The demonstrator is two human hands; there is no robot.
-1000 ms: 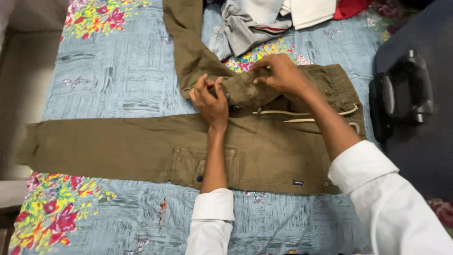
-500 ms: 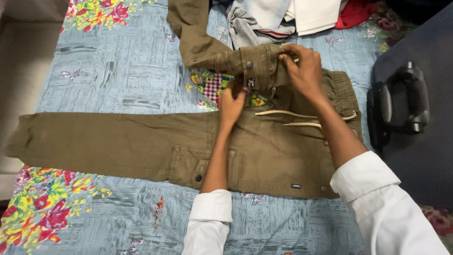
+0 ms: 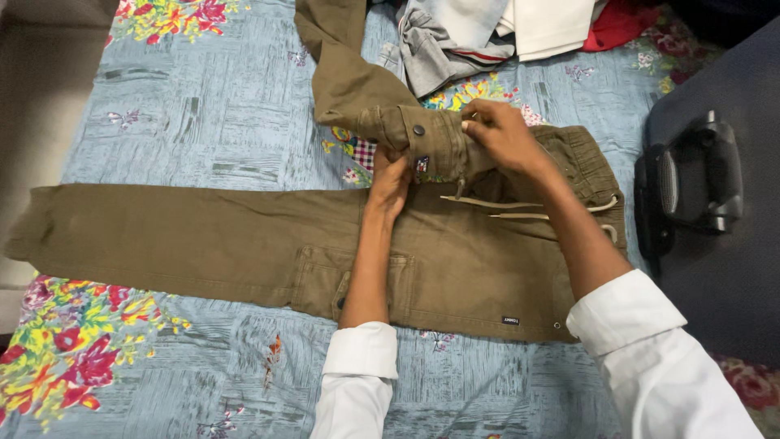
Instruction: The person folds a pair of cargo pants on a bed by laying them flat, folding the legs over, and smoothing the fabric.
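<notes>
Olive-brown cargo trousers (image 3: 211,244) lie on a blue floral bedsheet (image 3: 179,122). One leg stretches flat to the left; the other leg (image 3: 341,73) runs up toward the far edge. My left hand (image 3: 390,180) grips the cloth under the cargo pocket (image 3: 431,145) of the raised leg. My right hand (image 3: 500,134) pinches the same fold from above, near the waistband (image 3: 589,167). A pale drawstring (image 3: 496,203) lies across the trousers below my hands.
A heap of grey, white and red clothes (image 3: 504,28) lies at the far edge of the bed. A black chair with an armrest (image 3: 691,183) stands to the right. A bare floor strip (image 3: 32,106) runs along the left.
Both hands have drawn the folded upper leg section slightly down and left over the trousers, covering more of the patterned sheet that showed beneath it.
</notes>
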